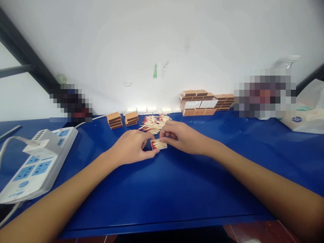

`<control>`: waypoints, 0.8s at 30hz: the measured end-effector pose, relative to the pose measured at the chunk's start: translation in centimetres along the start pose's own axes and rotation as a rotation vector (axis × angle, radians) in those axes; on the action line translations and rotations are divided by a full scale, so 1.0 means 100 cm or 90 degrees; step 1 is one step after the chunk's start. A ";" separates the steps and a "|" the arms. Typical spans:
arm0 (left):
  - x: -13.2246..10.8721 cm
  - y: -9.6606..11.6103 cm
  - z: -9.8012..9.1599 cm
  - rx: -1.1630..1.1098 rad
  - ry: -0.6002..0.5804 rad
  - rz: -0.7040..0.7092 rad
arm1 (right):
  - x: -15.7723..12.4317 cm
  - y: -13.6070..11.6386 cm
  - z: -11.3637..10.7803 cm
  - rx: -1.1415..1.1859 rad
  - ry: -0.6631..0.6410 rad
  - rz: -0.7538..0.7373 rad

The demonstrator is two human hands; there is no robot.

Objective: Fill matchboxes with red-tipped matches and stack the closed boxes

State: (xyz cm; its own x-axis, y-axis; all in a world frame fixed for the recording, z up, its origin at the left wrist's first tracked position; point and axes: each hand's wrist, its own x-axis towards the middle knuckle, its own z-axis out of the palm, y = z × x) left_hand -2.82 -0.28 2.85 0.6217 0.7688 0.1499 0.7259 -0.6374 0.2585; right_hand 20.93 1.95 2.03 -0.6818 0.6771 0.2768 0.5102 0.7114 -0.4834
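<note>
A small white matchbox tray [165,146] filled with red-tipped matches [158,144] is between my two hands, the red heads toward the left. My left hand [134,145] grips the tray's left end, with the thumb along the near side and fingers at the far side. My right hand [181,136] is closed at the right end, its thumb and fingertips on the light ends of the matches. Just beyond the hands lies a loose heap of matches [152,124], partly hidden by my right hand.
Orange-brown matchboxes stand in two short stacks [114,120] at the back left and a larger stack [198,112] at the back right. White trays [146,110] line the wall. A white power strip [50,165] lies left, a tissue pack [303,118] right, on the blue table [162,195].
</note>
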 end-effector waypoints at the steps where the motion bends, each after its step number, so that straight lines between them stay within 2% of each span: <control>1: 0.000 0.000 0.001 -0.002 -0.004 0.003 | 0.000 0.000 0.000 -0.001 -0.015 -0.004; 11: -0.001 -0.002 0.004 -0.016 -0.008 0.011 | 0.001 0.002 0.005 -0.003 -0.041 0.017; 24: 0.000 -0.003 0.003 -0.002 -0.032 -0.001 | 0.001 0.001 0.011 0.021 -0.015 -0.007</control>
State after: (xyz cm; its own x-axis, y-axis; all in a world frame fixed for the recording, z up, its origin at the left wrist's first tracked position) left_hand -2.99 -0.08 2.47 0.6342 0.7664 0.1020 0.7262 -0.6358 0.2615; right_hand 20.31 1.88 1.09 -0.6999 0.6639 0.2633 0.4850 0.7124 -0.5072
